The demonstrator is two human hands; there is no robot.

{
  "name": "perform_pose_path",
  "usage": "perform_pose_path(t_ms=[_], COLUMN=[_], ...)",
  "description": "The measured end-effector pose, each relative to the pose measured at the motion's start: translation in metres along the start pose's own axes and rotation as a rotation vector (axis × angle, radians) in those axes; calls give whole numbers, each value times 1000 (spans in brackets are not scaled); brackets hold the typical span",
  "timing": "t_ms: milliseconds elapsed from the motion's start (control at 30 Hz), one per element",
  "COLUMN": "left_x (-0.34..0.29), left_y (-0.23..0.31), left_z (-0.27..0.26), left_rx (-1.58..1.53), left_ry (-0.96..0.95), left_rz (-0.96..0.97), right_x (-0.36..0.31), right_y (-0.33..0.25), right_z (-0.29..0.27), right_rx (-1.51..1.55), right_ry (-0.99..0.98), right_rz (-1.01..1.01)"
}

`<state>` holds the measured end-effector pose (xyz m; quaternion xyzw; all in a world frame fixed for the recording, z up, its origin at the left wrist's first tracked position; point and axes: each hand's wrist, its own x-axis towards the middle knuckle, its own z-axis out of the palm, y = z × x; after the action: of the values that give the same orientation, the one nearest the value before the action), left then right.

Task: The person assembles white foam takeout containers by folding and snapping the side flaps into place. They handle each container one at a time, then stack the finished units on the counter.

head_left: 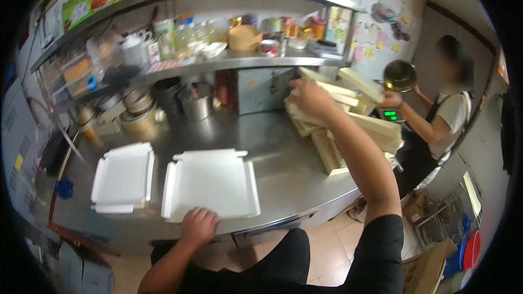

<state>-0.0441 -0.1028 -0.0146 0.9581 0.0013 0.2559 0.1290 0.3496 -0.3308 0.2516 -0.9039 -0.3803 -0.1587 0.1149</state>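
– My right hand point(313, 98) is at the heaped cream cartons point(373, 128), on the table's point(283, 158) right side; I can't tell if it grips one.
– And your left hand point(200, 226)?
– Fingers bent, at the white tray's point(213, 185) near edge, grip unclear. A second tray point(124, 177) lies left of it.
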Motion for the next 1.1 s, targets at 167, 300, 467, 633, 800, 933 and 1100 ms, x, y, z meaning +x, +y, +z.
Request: perform_pose_path(t_ms=[167,300,467,633,800,933,1100], left_x=[22,33,16,-17,-6,-18,6], left_y=[0,-4,-38,-64,-28,-61,-43], left_z=[22,31,9,-2,1,-3,2], left_rx=[-59,9,63,120,-109,-443,-315], left_ry=[-51,-101,-181,-51,-31,-59,166], left_rz=[-36,-119,-159,-176,-188,-271,-407], right_x=[-172,-204,-197,-195,-187,-180,-184], right_y=[-140,-178,-164,-174,-210,-195,-196], right_z=[127,209,229,211,242,246,245], right_rx=[111,376,385,163,429,461,538], right_ry=[-325,-257,-169,-173,-90,-66,-81], right_rz=[-532,-397,-493,-376,-593,-593,-625])
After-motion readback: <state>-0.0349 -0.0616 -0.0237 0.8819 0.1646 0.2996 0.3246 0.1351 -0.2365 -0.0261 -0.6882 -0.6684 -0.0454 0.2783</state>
